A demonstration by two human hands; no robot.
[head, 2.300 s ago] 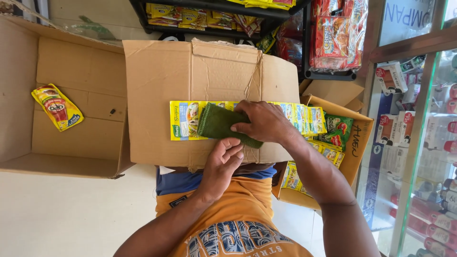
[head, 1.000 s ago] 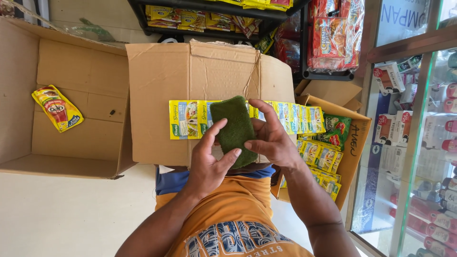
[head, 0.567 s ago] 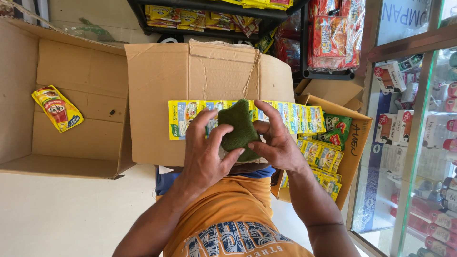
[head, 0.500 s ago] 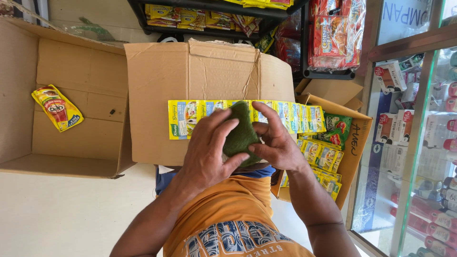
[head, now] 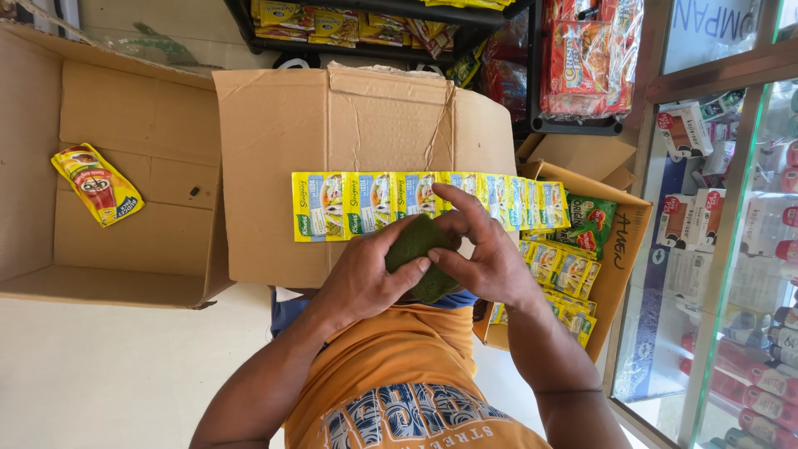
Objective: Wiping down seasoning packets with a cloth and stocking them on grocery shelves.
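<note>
Hands — left (head: 362, 278), right (head: 482, 258) — clasp green pad (head: 416, 249) over box edge (head: 249, 281).

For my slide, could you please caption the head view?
Both hands, left hand and right hand, fold a dark green packet over a strip of yellow sachets on a cardboard box.

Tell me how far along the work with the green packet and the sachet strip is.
Done: a strip of yellow sachets lies flat across the closed cardboard box. In hand: the left hand and right hand together hold a dark green packet above the box, fingers curled around it. Left: more sachet strips sit in the open box at the right, and one red-and-yellow pouch lies in the empty box at the left.
</note>
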